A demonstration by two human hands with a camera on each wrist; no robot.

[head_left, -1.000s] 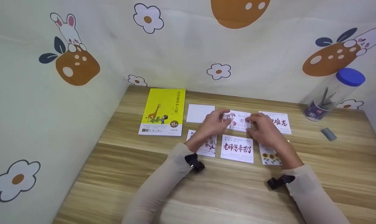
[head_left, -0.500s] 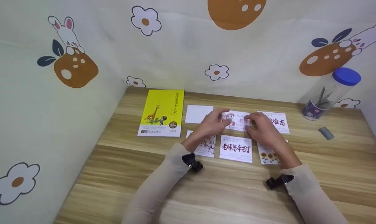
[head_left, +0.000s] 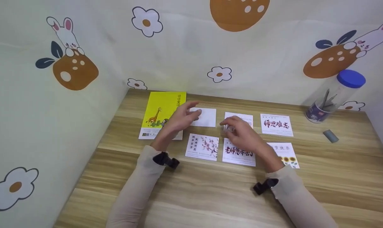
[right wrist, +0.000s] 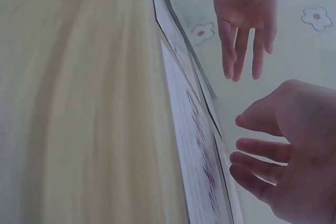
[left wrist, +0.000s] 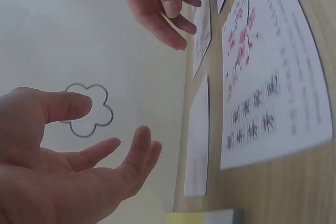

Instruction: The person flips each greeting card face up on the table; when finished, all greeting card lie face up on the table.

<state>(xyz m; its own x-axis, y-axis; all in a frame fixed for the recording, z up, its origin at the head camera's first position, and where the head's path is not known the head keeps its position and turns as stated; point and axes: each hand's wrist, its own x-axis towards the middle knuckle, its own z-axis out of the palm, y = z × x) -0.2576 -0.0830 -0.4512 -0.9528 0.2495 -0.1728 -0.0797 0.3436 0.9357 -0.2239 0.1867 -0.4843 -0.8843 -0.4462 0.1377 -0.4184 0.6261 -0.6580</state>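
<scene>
My left hand [head_left: 178, 119] hovers by the left edge of a blank white card [head_left: 207, 117], fingers loosely spread and holding nothing. Over the middle column is my right hand [head_left: 244, 135], also holding nothing; it partly covers a flower card [head_left: 239, 116] and a card with dark red writing [head_left: 239, 158]. To the right lie another red-lettered card [head_left: 277, 125] and a sunflower card [head_left: 289, 155]. A blossom-branch card [head_left: 202, 147] sits at the front left of the two rows. In the left wrist view, both hands appear raised off the table.
A yellow book [head_left: 156, 107] with a giraffe lies left of the cards, partly behind my left hand. At the back right stands a clear jar [head_left: 334, 98] with a blue lid and pencils inside. A grey eraser [head_left: 331, 136] lies near it on the wooden table [head_left: 210, 196].
Both hands have left the flower card and shifted left, the left one to the blank card and book. The flower card stays in the back row.
</scene>
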